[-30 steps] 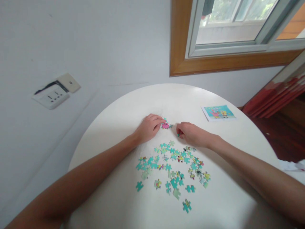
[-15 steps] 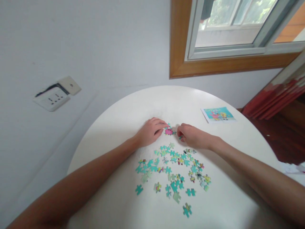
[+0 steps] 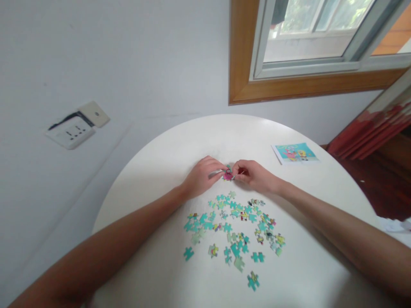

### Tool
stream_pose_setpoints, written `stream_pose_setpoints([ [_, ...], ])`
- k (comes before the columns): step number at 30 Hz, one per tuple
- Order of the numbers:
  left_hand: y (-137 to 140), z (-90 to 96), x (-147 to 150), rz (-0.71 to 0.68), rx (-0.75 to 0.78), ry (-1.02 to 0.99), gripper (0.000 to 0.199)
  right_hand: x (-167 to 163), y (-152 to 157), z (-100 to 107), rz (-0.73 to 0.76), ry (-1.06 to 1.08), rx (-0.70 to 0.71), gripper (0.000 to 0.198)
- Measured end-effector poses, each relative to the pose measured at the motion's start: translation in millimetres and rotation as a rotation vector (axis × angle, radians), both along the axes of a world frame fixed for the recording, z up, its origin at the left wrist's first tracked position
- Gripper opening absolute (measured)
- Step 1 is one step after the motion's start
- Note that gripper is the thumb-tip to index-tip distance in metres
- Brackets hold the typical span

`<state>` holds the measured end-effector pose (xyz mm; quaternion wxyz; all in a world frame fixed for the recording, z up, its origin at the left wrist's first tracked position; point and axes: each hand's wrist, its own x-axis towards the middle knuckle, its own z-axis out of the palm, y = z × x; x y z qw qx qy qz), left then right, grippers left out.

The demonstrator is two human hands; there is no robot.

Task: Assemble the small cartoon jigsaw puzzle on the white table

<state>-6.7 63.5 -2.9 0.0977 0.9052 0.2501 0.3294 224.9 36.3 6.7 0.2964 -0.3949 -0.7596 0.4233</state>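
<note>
Left of the card, the cluster, likely light, stiff and best held by its edges, lies between the right hand, apparently pinching a piece, and left hand, touching it, grip unclear.

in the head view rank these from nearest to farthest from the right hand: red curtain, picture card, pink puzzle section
1. pink puzzle section: beside the right hand, on its left
2. picture card: on the table, toward its far right
3. red curtain: beyond the table, farther right

Smooth, softly glossy tabletop, matt cardboard-like puzzle pieces, wooden window surround, cloth curtain, plastic socket
</note>
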Motion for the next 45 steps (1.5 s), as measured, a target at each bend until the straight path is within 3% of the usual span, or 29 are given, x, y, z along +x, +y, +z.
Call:
stream_pose_setpoints([
  [7, -3, 2.5, 2, -0.009, 0.003, -0.035, 0.012, -10, 0, -13, 0.028, 0.272, -0.139, 0.009],
  [12, -4, 2.1, 2, 0.016, -0.037, -0.048, 0.011, -13, -1, -15, 0.015, 0.298, -0.115, 0.010],
  [15, -4, 1.5, 2, 0.036, -0.050, -0.062, 0.010, -13, 0, -16, -0.025, 0.326, -0.145, 0.020],
  [19, -1, 0.0, 1, -0.039, -0.011, -0.023, 0.012, -12, 2, -18, -0.055, 0.302, -0.202, 0.032],
  [24, 0, -1.0, 2, -0.098, -0.006, 0.012, 0.014, -12, 0, -16, -0.016, 0.280, -0.172, 0.033],
  [31, -2, 2.6, 1, -0.054, -0.016, 0.093, 0.011, -15, -3, -14, -0.018, 0.299, -0.151, 0.031],
  [35, 5, 2.5, -5, 0.015, 0.020, 0.089, 0.009, -13, 2, -18, -0.204, 0.280, -0.030, 0.027],
  [39, 19, -1.8, -16, 0.084, 0.008, 0.051, 0.011, -6, 8, -24, -0.430, 0.120, 0.155, 0.016],
  [45, 29, -6.4, -22, 0.097, -0.079, 0.017, 0.010, -5, 8, -26, -0.411, -0.032, 0.224, 0.019],
])
